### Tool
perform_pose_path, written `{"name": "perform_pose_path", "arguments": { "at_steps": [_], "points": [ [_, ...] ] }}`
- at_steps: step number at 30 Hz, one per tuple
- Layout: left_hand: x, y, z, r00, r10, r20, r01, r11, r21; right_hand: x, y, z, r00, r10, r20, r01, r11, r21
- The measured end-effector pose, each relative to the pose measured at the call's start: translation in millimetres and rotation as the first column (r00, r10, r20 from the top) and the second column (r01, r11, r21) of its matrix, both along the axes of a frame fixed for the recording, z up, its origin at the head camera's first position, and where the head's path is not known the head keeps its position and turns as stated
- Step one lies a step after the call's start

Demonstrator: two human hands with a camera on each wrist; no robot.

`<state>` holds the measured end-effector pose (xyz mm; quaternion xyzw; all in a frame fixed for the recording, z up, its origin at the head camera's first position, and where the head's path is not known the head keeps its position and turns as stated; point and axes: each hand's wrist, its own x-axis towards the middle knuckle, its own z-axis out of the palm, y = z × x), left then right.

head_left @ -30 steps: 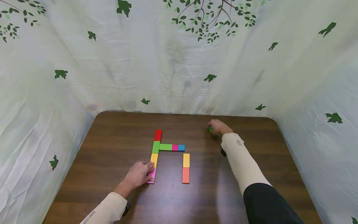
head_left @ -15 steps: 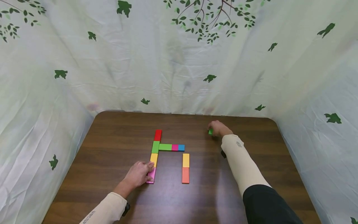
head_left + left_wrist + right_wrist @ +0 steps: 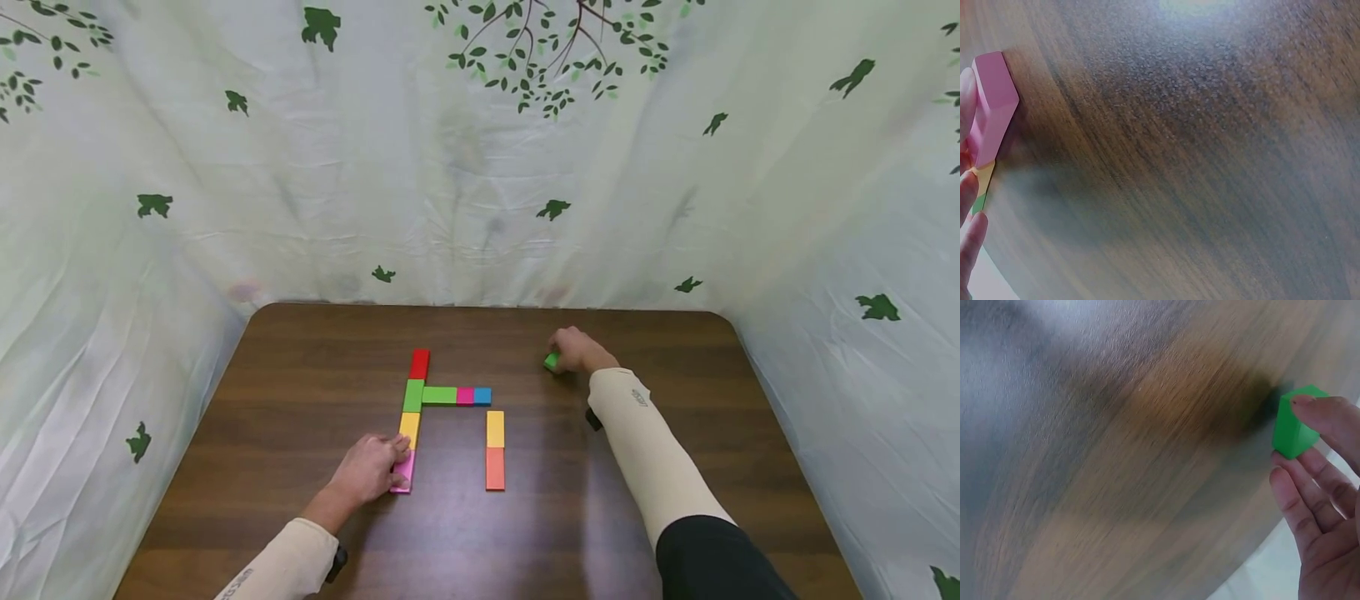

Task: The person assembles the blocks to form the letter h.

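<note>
My left hand (image 3: 367, 467) rests at the near end of a row of flat blocks, touching the pink block (image 3: 403, 473). Its fingertips lie by the seam with the yellow block (image 3: 409, 423). In the left wrist view, the thumb overlaps the pink block (image 3: 996, 100), and other fingertips show beside the yellow and green ones. Toward the back right of the table, my right hand (image 3: 577, 350) pinches a small green block (image 3: 551, 362). The right wrist view has this green block (image 3: 1297, 425) between thumb and fingers, close over the wood.
On the brown table (image 3: 675, 417), the left row continues with a green block (image 3: 413, 396) and a red block (image 3: 421, 364). Green (image 3: 439, 396), magenta (image 3: 465, 396) and blue blocks (image 3: 482, 397) branch right. A yellow (image 3: 495, 429) and an orange block (image 3: 495, 469) form a separate column.
My right hand has moved slightly left and toward me with the green block, which now shows turned. The left hand stays on the pink block. The head view has shifted a little.
</note>
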<state>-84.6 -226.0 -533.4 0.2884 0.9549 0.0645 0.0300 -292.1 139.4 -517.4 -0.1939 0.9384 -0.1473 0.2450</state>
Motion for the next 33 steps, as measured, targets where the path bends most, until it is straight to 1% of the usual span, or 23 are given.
{"name": "perform_pose_path", "arguments": {
  "at_steps": [3, 9, 13, 17, 22, 29, 33],
  "points": [
    [0.2, -0.4, -0.5, 1.000, 0.002, -0.007, -0.002, 1.000, -0.001, 2.9, -5.3, 1.3, 1.000, 0.002, 0.005, -0.002, 1.000, -0.004],
    [0.8, -1.3, -1.2, 1.000, 0.019, 0.013, -0.019, 1.000, 0.016, 9.8, -17.4, 1.3, 1.000, 0.011, 0.019, -0.010, 1.000, -0.022],
    [0.9, -1.2, -0.8, 1.000, 0.026, 0.018, -0.026, 1.000, 0.015, 14.6, -24.5, 0.1, 1.000, -0.001, 0.021, 0.002, 1.000, -0.021],
    [0.4, -0.7, 0.2, 0.999, 0.030, 0.036, -0.031, 0.999, 0.017, 19.3, -30.3, 0.4, 1.000, 0.027, -0.004, -0.027, 0.999, -0.023],
    [0.2, -1.2, 0.0, 1.000, 0.020, 0.016, -0.020, 1.000, 0.010, 25.5, -38.3, -0.1, 0.996, 0.080, -0.036, -0.081, 0.996, -0.039],
    [2.5, 1.4, 1.0, 0.996, 0.064, 0.061, -0.067, 0.997, 0.043, 37.5, -50.1, -5.7, 0.994, 0.097, -0.047, -0.099, 0.994, -0.054],
    [2.1, 1.9, 0.9, 0.997, 0.060, 0.045, -0.062, 0.997, 0.042, 43.1, -53.0, -8.6, 0.989, 0.119, -0.084, -0.126, 0.989, -0.075]
  ]
}}
